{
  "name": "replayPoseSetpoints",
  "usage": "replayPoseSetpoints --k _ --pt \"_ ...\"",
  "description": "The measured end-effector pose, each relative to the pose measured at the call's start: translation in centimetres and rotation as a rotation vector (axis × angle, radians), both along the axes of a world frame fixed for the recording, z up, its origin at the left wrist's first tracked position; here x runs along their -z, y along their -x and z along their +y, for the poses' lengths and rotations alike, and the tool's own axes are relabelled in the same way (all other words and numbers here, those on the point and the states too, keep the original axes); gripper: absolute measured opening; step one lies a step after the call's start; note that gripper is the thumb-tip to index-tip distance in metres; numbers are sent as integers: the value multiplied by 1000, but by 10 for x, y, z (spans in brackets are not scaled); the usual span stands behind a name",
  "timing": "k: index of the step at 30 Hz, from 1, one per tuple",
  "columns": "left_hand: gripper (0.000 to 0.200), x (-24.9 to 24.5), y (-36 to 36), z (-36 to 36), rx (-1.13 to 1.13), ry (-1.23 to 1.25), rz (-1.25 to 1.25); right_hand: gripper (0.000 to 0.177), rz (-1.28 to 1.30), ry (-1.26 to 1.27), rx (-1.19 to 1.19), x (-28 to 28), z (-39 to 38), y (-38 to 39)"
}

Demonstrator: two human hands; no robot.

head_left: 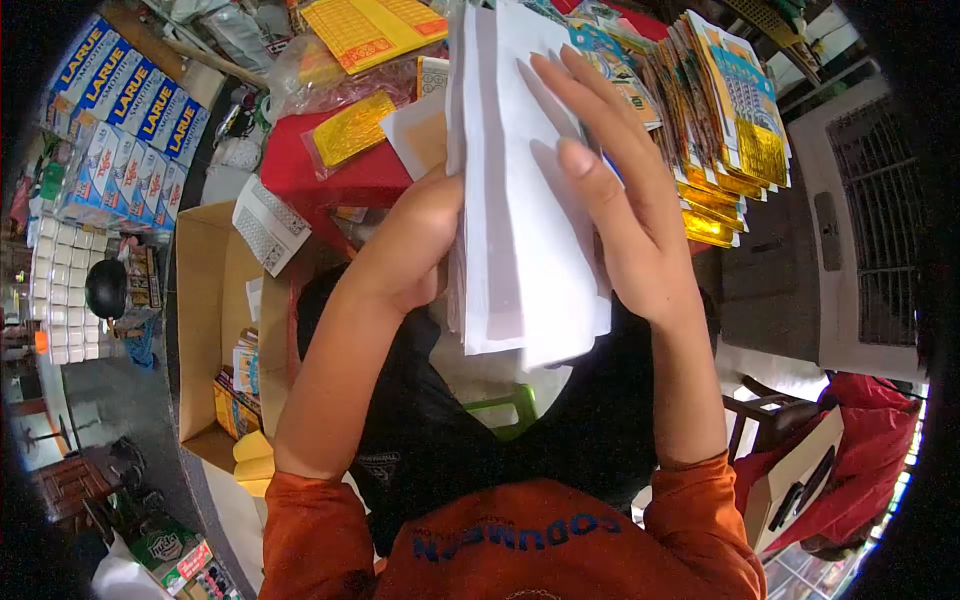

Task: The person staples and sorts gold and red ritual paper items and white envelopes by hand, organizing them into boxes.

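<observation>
A thick stack of white paper sheets (540, 250) stands upright over my lap, its long edges toward me. My left hand (425, 240) grips the stack from the left, with most of its fingers hidden behind the sheets. On the other side, my right hand (640, 200) has its fingers stretched out and apart, close along the face of the outermost sheet and casting a shadow on it. The lower corner of that sheet hangs a little loose from the rest.
Bundles of printed and gold-foil paper (735, 110) are piled on the red table (290, 155) at right. Yellow packs (375, 30) and a gold-foil packet (355, 128) lie at left. A cardboard box (205, 320) stands beside my left arm, and beer cartons (130, 90) are stacked beyond it.
</observation>
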State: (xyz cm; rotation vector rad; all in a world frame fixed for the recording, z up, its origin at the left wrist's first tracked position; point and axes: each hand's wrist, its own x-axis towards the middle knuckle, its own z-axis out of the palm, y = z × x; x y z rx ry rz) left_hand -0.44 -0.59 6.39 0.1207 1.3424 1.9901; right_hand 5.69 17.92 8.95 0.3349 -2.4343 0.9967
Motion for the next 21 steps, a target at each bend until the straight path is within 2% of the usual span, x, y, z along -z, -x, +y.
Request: replayPoseSetpoints --k 1,3,5,6,8,10,11,13,17,19,21 --pt "44 0 1 -2 2 -15 30 55 0 2 -6 2 0 1" --pt "40 -1 3 -4 -40 -16 11 42 109 175 17 4 3 3" --pt "36 14 14 -11 -102 -188 -48 42 58 304 83 7 3 2" --pt "35 16 18 -15 -80 -372 -78 42 1 344 125 10 2 2" --pt "35 15 24 -19 -164 -383 -117 43 -57 383 161 11 3 -1" --pt "33 16 30 -24 -239 -421 -174 45 -377 507 128 8 5 -5" --pt "33 19 32 -27 -241 -422 -174 45 -378 506 127 5 3 -6" --pt "32 22 33 -30 -128 -652 -175 46 -582 788 100 0 1 -8" --pt "33 16 29 -24 -96 -668 -213 49 -733 906 26 2 3 -4" --pt "40 -3 19 -12 -407 -263 -209 46 -725 1067 25 -1 -6 -5" --pt "40 1 19 -14 -385 -269 -195 46 -719 1107 11 0 -9 -4"
